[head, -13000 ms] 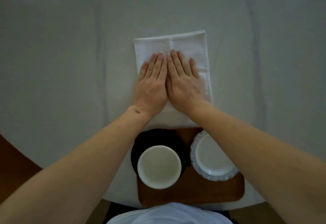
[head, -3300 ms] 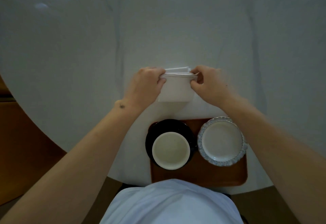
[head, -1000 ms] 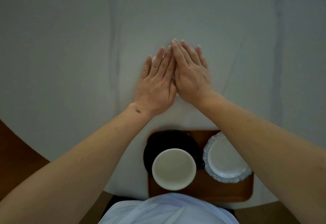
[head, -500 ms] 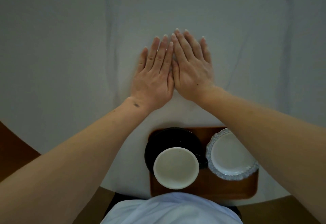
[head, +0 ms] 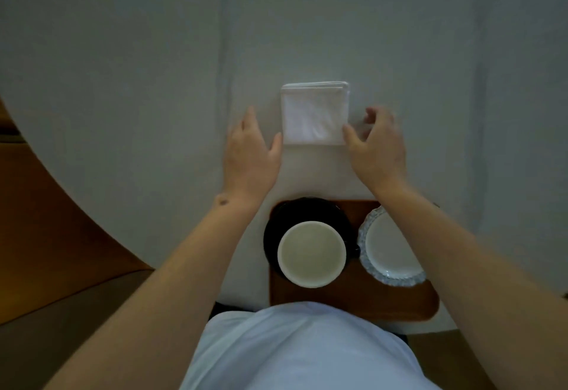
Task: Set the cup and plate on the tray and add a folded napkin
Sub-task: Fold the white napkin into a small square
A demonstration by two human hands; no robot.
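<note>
A white napkin (head: 314,114), folded into a small square, lies flat on the table beyond the tray. My left hand (head: 250,156) is at its near left corner, fingers apart, thumb by the edge. My right hand (head: 376,146) is at its near right corner, fingers spread and curled, thumb touching the napkin's edge. Neither hand holds it. A brown wooden tray (head: 353,300) sits at the table's near edge. On it stand a white cup (head: 311,254) on a black saucer (head: 302,209) at the left and a white plate with a patterned rim (head: 388,248) at the right.
The round table wears a white cloth (head: 153,82) with creases running away from me. Its curved edge falls to a brown wooden floor (head: 40,220) at the left. My white shirt (head: 301,349) covers the tray's near edge.
Both hands were pressing flat on the folded napkin, hiding it. They have lifted off and drawn apart to its two near corners, so the napkin shows.
</note>
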